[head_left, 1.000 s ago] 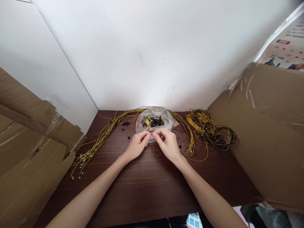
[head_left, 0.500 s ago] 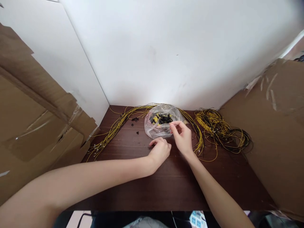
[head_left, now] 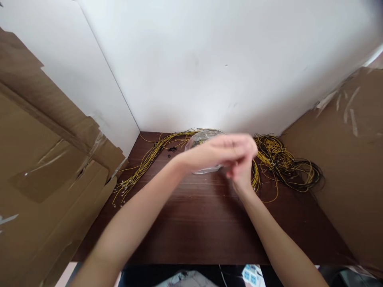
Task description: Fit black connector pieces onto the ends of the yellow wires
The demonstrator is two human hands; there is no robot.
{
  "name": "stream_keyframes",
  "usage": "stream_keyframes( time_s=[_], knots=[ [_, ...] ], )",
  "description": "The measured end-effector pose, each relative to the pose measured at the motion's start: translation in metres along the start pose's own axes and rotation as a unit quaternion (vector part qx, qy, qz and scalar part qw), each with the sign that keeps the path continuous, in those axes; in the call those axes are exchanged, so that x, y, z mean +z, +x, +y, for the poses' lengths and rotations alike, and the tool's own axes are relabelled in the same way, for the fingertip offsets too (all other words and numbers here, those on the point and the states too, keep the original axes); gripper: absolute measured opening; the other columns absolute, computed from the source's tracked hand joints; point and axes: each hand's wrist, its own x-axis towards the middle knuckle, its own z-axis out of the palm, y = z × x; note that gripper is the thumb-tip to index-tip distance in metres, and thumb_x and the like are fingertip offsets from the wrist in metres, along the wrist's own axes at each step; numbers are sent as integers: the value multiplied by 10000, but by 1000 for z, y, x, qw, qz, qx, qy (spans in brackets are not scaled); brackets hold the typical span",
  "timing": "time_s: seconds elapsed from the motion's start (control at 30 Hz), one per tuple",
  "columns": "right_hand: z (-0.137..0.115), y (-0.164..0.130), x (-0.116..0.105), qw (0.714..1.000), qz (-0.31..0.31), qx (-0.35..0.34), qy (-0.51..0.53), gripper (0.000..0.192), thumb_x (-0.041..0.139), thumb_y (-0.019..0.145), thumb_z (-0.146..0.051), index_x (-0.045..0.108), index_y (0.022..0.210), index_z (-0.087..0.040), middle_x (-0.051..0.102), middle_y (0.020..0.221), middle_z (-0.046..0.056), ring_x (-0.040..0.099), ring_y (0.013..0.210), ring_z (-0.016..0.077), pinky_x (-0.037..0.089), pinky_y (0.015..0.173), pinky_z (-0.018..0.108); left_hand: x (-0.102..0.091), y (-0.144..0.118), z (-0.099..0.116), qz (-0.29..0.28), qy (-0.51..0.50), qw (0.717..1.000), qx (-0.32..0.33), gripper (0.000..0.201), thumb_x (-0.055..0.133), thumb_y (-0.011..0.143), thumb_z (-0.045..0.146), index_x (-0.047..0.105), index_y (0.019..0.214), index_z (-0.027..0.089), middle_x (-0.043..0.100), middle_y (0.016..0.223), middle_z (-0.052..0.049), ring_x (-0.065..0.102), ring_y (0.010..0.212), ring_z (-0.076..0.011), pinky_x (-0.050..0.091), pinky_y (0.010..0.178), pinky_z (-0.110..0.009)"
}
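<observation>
My left hand (head_left: 220, 149) reaches over the plastic bag and lies across the fingers of my right hand. It is smeared by motion, so its grip does not show. Underneath it is my right hand (head_left: 243, 175), raised, with most of its fingers covered or blurred. The hands meet or overlap, and whether either holds something is hidden. Behind them the clear plastic bag (head_left: 206, 171) rests on the brown table, mostly covered by my left hand. A bit of its yellow contents shows at the top. Left of the bag lie several small black parts (head_left: 172, 149).
A bundle of yellow and black wires (head_left: 149, 157) curves behind the bag. A tangled coil of similar wires (head_left: 273, 153) lies to the right. Cardboard panels (head_left: 44, 159) flank the brown table (head_left: 194, 227), and a white wall (head_left: 185, 71) rises behind.
My left hand has moved up and right from the table in front of the bag, crossing over my right hand. My right hand has shifted slightly right. The view has tilted a little.
</observation>
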Motion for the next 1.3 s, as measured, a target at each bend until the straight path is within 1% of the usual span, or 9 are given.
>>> stream_keyframes(
  time_s=[0.07, 0.13, 0.3, 0.5, 0.7, 0.87, 1.07, 1.17, 1.3],
  knots=[
    [-5, -2, 4, 998, 22, 20, 48, 202, 428, 890, -393, 479, 852, -202, 517, 683, -6, 519, 575, 124, 432, 518, 246, -16, 4, 2, 251, -57, 965, 58, 347, 214, 945, 216, 497, 749, 181, 526, 613, -4, 540, 608, -119, 418, 564, -259],
    [-13, -7, 8, 995, 26, 28, 90, 179, 459, 884, -378, 493, 856, -205, 515, 661, -16, 526, 577, 122, 444, 541, 247, -30, 5, -9, 463, -81, 875, 115, 358, 187, 941, 235, 481, 743, 184, 499, 663, -27, 544, 726, -153, 422, 616, -281],
    [-35, -21, 10, 992, -86, -69, 57, 90, 505, 874, -265, 565, 838, -208, 611, 770, 27, 597, 745, 160, 484, 715, 307, -58, -4, -64, 604, -62, 781, 143, 276, 296, 847, 231, 239, 578, 203, 363, 614, -46, 464, 814, -202, 406, 746, -336],
    [-51, -32, 15, 964, -214, -122, 102, 78, 523, 866, -200, 596, 842, -214, 635, 894, 46, 605, 866, 175, 483, 809, 352, -58, -12, -109, 628, -17, 774, 84, 283, 300, 780, 249, 53, 654, 193, 232, 598, -27, 384, 774, -207, 376, 799, -378],
    [-54, -35, 21, 951, -267, -111, 113, 99, 511, 876, -223, 598, 832, -207, 617, 895, 50, 595, 862, 165, 478, 807, 329, -45, -1, -110, 603, -95, 788, 80, 293, 287, 790, 124, 64, 613, 194, 256, 564, -18, 373, 721, -183, 391, 773, -366],
    [-53, -33, 18, 930, -326, -118, 118, 90, 535, 865, -233, 600, 812, -200, 621, 835, 42, 591, 787, 156, 477, 756, 308, -39, 9, -91, 635, -354, 675, 123, 380, 131, 851, -8, 154, 535, 203, 215, 509, 19, 345, 550, -128, 423, 660, -271],
    [-45, -31, 22, 958, -223, -82, 162, 92, 523, 874, -256, 583, 833, -200, 514, 950, 58, 517, 927, 171, 422, 848, 340, -35, 19, -79, 567, -596, 538, 183, 498, 85, 926, 41, 278, 484, 165, 302, 482, 32, 367, 467, -73, 423, 581, -188],
    [-42, -33, 23, 943, -260, -48, 205, 133, 527, 870, -306, 568, 813, -193, 514, 867, 48, 518, 841, 164, 432, 773, 318, -36, 22, -76, 539, -647, 504, 194, 519, 93, 947, 77, 306, 480, 156, 325, 479, 33, 383, 456, -57, 422, 564, -165],
    [-40, -37, 24, 903, -353, 9, 243, 172, 533, 865, -353, 547, 812, -190, 538, 752, 22, 505, 689, 140, 418, 656, 281, -42, 21, -71, 545, -636, 508, 201, 530, 98, 948, 76, 323, 474, 154, 329, 470, 31, 386, 451, -63, 429, 558, -172]
  ],
)
